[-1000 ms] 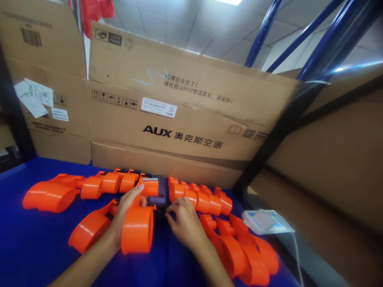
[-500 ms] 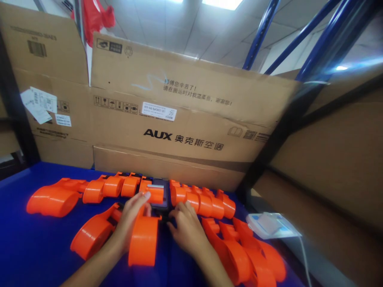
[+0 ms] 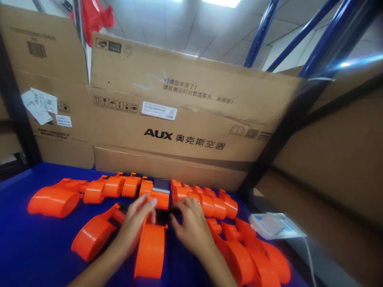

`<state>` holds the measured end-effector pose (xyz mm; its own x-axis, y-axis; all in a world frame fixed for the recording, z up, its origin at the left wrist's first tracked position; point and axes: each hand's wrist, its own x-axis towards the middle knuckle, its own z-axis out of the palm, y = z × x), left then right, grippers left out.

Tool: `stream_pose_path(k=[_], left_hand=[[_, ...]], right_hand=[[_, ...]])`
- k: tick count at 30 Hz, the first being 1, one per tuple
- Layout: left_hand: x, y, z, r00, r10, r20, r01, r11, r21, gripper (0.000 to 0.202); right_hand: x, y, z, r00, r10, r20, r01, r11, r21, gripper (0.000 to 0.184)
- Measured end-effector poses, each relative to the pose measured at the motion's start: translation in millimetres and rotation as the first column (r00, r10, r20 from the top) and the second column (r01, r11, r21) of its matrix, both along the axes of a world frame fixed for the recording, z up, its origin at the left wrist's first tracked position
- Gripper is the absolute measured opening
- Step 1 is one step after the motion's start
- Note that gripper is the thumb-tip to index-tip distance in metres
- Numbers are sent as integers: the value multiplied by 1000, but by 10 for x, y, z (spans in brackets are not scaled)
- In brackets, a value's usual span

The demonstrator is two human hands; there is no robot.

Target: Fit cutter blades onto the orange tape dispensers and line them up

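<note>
Orange dispenser (image 3: 151,252) in left hand (image 3: 136,221), carton (image 3: 122,127) behind

Tape dispensers (image 3: 55,201) left and right on table (image 3: 38,247), cardboard (image 3: 119,129) behind

Blue tabletop (image 3: 26,243); printed cardboard wall (image 3: 119,127) behind; blue metal beams (image 3: 262,32) upper right; tiled ceiling (image 3: 155,24), bright light panel (image 3: 221,2).

Shows one left hand (image 3: 135,224), one right hand (image 3: 192,225), at least a dozen orange parts (image 3: 150,252), one blue surface (image 3: 32,243), one red item (image 3: 95,20), one white cable (image 3: 310,259).
</note>
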<state>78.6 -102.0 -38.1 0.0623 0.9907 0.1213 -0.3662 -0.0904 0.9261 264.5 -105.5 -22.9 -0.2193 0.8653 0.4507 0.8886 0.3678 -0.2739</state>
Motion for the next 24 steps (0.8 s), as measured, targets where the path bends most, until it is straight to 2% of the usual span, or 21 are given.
stream_pose_path(k=[2, 5, 8, 10, 16, 24], left_hand=[[8, -2, -1, 1000, -1, 6, 1, 1000, -7, 34], [15, -7, -6, 1000, -1, 4, 1, 1000, -7, 33], [15, -12, -11, 1000, -26, -2, 26, 1000, 5, 31], [14, -15, -18, 998, -61, -23, 62, 998, 31, 29], [18, -35, -45, 991, -123, -62, 127, 990, 61, 28], [21, -87, 37, 980, -187, -73, 192, 979, 65, 33]], right_hand=[[7, 10, 41, 988, 16, -156, -5, 997, 73, 9], [22, 12, 85, 914, 57, -401, 32, 977, 212, 12], [12, -25, 113, 845, 136, -518, 63, 935, 349, 16], [-21, -68, 128, 832, 197, -518, 26, 919, 393, 19], [-153, -170, 155, 837, 334, -434, -160, 907, 389, 25], [-140, -157, 141, 844, 303, -444, -153, 927, 342, 26]])
